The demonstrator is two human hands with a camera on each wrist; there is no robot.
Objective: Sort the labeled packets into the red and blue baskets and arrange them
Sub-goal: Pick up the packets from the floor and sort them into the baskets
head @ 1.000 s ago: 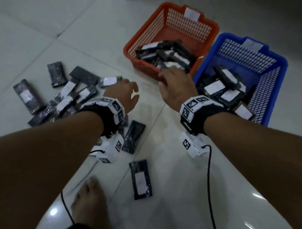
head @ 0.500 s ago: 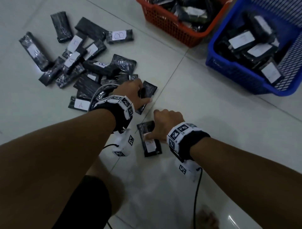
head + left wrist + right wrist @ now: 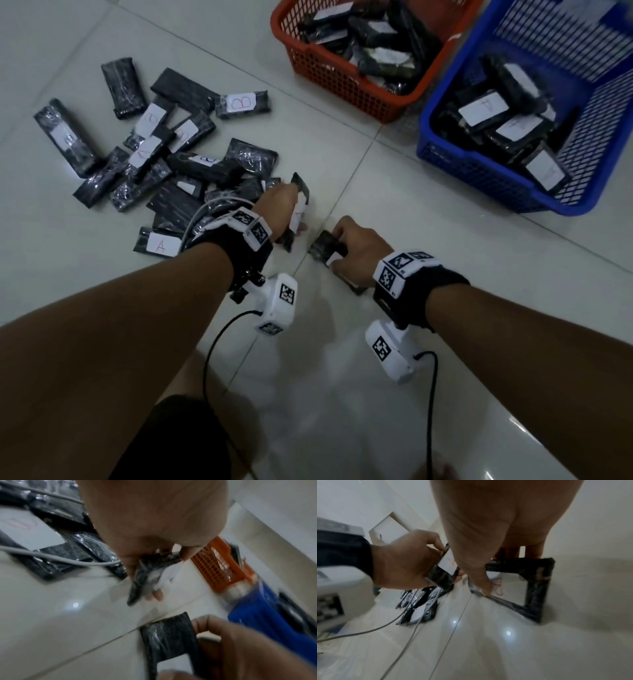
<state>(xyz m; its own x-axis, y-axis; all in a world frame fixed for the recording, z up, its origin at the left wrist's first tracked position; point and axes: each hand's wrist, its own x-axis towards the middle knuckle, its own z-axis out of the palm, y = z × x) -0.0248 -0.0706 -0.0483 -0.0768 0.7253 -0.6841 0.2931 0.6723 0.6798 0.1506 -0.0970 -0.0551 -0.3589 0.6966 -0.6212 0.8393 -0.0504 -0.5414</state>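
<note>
My left hand [image 3: 295,219] grips a black packet [image 3: 301,202] just above the floor; its white label reads a red A [image 3: 447,564]. My right hand [image 3: 337,251] curls round another black packet [image 3: 322,244] down at the floor, thumb on its white label [image 3: 506,586], whose red letter is partly hidden. Both held packets [image 3: 145,577] [image 3: 169,637] show in the left wrist view. The red basket [image 3: 342,85] and the blue basket [image 3: 479,171] stand at the far right, each holding several packets.
A pile of several black labelled packets [image 3: 154,161] lies on the white tiled floor left of my hands, with a grey cable [image 3: 202,219] across it. One packet marked A [image 3: 157,244] lies nearest my left wrist. My knee [image 3: 178,438] is below.
Both hands came back from the baskets to the pile. The left hand has lifted a packet and turned its label up; the right hand has closed round the packet on the floor.
</note>
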